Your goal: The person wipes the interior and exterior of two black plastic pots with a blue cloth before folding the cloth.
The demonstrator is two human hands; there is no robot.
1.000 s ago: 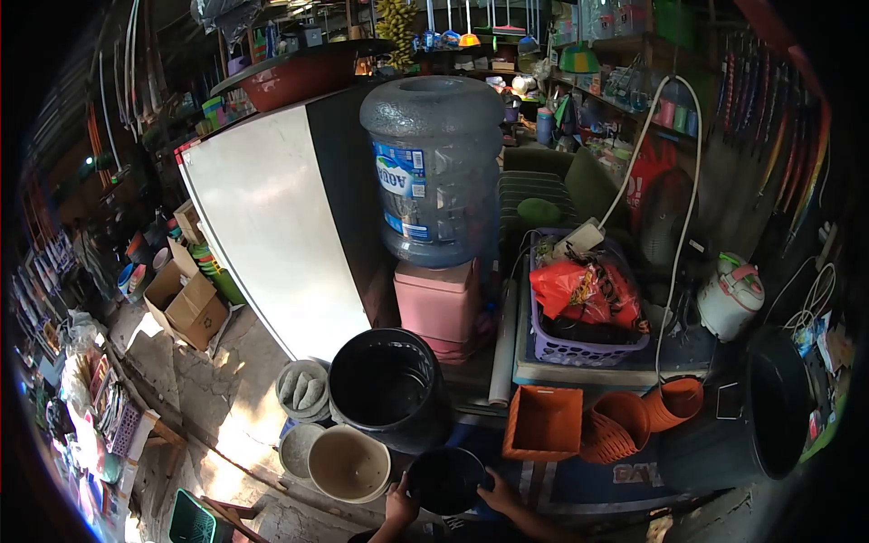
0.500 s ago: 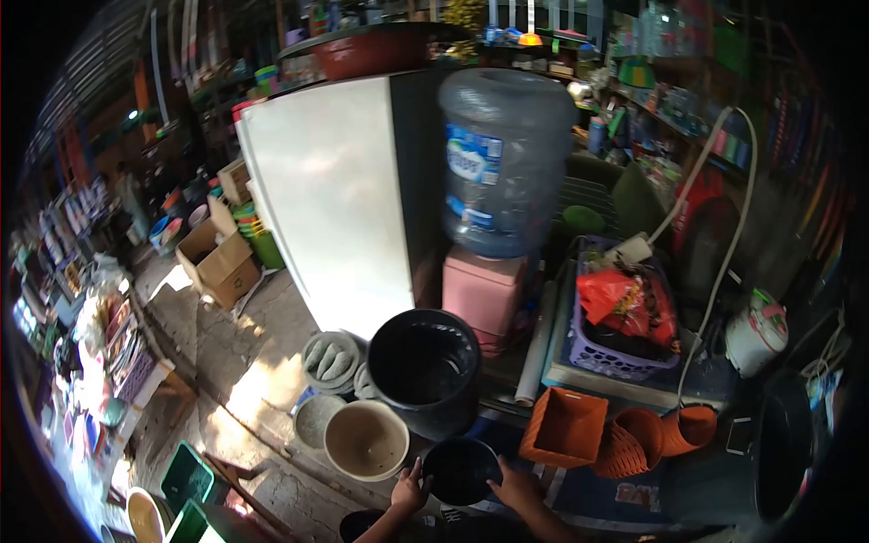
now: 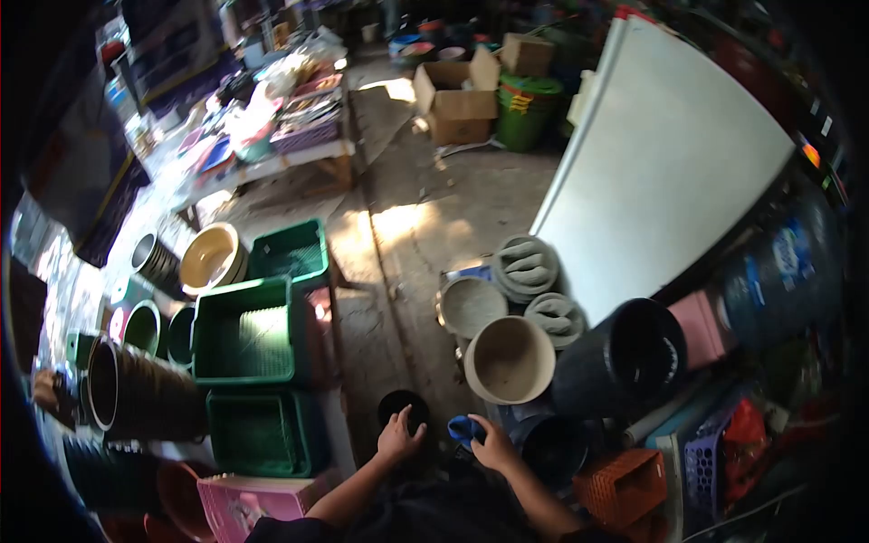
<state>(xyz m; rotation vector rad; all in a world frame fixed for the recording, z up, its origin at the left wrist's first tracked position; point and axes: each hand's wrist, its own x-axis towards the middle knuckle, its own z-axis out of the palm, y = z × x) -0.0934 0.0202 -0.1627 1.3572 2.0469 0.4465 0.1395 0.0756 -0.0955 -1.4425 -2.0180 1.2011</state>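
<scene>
My right hand (image 3: 493, 445) grips a bundled blue cloth (image 3: 465, 429) between thumb and fingers, in front of my body. To its left, my left hand (image 3: 400, 438) is open with fingers apart, at the near side of a small black pot (image 3: 403, 406) low on the floor. The hand overlaps part of that pot's opening. Just right of my right forearm stands a black basin-like pot (image 3: 549, 445). Ahead of it is a cream pot (image 3: 510, 360), beside a tall black bucket (image 3: 634, 348).
Green crates (image 3: 243, 335) line the left side, with a pink tray (image 3: 249, 507) nearer me. Grey stone mortars (image 3: 525, 269) stand ahead of the cream pot, near a white panel (image 3: 661, 154). Orange woven pots (image 3: 625, 487) sit at right. A cardboard box (image 3: 460, 104) lies farther off.
My view has swung left. Both hands have let go of the black pot, which now stands at right; my right hand now holds the blue cloth and my left is over another pot.
</scene>
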